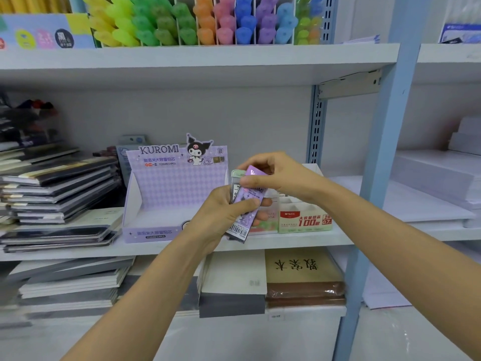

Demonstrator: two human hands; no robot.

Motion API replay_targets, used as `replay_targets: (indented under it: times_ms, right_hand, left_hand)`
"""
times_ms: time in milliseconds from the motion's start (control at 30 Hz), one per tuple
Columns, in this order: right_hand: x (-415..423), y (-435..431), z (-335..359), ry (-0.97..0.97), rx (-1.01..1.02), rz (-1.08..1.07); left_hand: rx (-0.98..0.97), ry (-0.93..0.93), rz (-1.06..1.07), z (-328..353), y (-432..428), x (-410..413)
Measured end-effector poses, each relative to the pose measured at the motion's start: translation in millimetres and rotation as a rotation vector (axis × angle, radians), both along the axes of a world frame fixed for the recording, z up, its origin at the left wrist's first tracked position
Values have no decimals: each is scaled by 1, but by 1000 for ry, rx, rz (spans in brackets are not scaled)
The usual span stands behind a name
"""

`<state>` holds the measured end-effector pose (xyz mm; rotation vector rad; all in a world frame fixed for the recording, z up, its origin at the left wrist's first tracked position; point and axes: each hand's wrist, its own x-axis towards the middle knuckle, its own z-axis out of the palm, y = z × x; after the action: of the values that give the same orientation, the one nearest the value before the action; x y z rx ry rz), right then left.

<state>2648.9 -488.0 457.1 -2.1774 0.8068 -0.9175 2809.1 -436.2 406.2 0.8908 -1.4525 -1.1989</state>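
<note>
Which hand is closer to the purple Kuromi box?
Left. The left hand, gripping purple packs, is in front of the right corner of the Kuromi box; the right hand, pinching one pack, is higher, off to its right.

A lilac Kuromi display box (166, 194) stands on the middle shelf (299, 242); dark notebooks (59, 188) stack at its nine o'clock, a green lead box (304, 221) at three, bright highlighters (192, 22) at twelve.

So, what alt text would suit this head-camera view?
A left hand grips a stack of purple plastic lead cases while the right hand pinches the top one's upper end, before a purple cardboard Kuromi display box on a white shelf.
</note>
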Motion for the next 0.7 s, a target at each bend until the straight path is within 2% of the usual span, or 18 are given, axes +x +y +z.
replay_targets:
  times_ms: [100, 200, 300, 433, 600, 700]
  right_hand:
    - [4, -1, -2, -69, 34, 3]
    - [10, -1, -6, -53, 50, 35]
    - [27, -1, -1, -141, 10, 5]
    - [59, -4, 14, -294, -21, -47]
    - [116, -15, 22, -421, -84, -99]
    - [152, -24, 16, -334, -175, -123]
  left_hand:
    - [-14, 18, 14, -1, 3, 8]
    - [-18, 23, 21, 0, 8, 22]
    - [36, 112, 27, 2, 13, 43]
    - [9, 200, 204, 2, 22, 90]
    - [-100, -40, 512, -15, 37, 157]
    - [-40, -176, 568, -31, 45, 179]
